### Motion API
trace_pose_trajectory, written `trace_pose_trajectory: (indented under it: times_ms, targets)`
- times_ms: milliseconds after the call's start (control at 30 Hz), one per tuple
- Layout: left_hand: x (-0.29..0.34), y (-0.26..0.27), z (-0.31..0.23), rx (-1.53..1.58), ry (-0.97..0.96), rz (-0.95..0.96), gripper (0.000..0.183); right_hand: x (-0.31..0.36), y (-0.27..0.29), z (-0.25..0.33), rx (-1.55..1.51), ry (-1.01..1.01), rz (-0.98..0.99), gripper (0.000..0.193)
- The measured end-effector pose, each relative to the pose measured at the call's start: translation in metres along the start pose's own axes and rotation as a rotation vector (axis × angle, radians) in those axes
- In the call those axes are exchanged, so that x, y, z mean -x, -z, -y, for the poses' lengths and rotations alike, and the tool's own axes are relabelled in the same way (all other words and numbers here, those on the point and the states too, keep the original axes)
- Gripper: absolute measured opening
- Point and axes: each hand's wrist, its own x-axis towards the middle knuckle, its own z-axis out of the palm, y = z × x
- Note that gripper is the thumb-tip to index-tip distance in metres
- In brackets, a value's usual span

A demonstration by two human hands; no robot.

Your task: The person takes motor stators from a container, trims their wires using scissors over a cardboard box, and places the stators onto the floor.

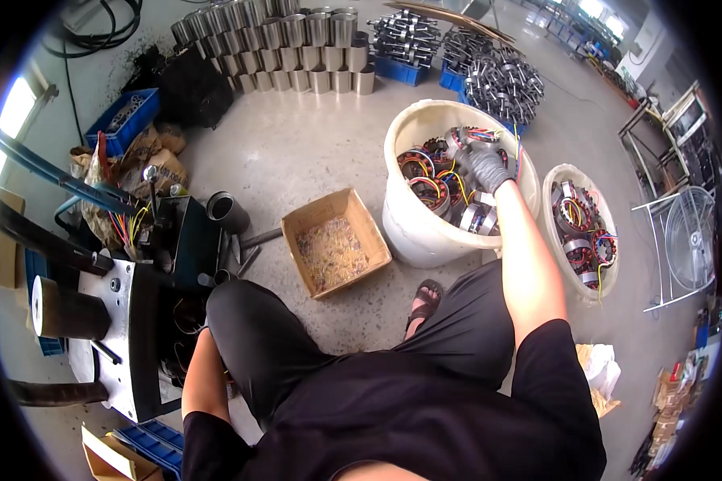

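Grey concrete floor spreads out before us, with steel cylinders stacked in rows at the back and blue bins heaped with metal shafts to their right. We sit with our knees apart, a big white tub standing just beyond our right knee. Our right hand, in a grey glove, reaches over its near rim, fingers bent against a stator near the top of the pile; the hand hides part of this grip, so we cannot tell how far it is closed around the piece. That stator lies tilted toward the tub's far side, red, blue and yellow wires about it, and more stators fill the space below and to the left. Our left forearm runs forward between our left thigh and a machine with a pale metal plate; the hand is hidden there, and we cannot tell what its grip is doing. Between our knees and the tub, to the left, sits an open carton with small scraps over its bottom. Right of the big tub, a smaller tub holds further stators, and a fan stands farther right.
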Motion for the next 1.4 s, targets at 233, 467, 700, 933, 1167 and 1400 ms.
trace_pose_trajectory:
  times_ms: [233,467,700,933,1167,1400]
  targets:
    - [-0.086,0.141,-0.060,0.714,0.562,-0.095,0.031,-0.001,-0.040,-0.012,0.779,-0.053,0.138,0.050]
    - [-0.154,0.322,-0.217,1.492,0.197,-0.425,0.021,-0.004,-0.046,0.027,0.709,0.070,-0.011,0.038]
    - [-0.157,0.253,-0.329,1.467,0.045,-0.254,0.027,0.059,-0.034,0.102,0.291,0.305,-0.346,0.053]
    - [-0.159,0.252,-0.368,1.006,-0.229,-0.454,0.042,0.109,-0.063,0.132,0.200,0.445,-0.150,0.052]
    - [-0.147,0.260,-0.381,0.400,-0.395,-0.305,0.032,0.128,-0.140,0.115,0.040,0.399,0.063,0.054]
    - [-0.146,0.240,-0.360,0.357,-0.292,-0.284,0.021,0.115,-0.156,0.101,-0.061,0.286,0.144,0.051]
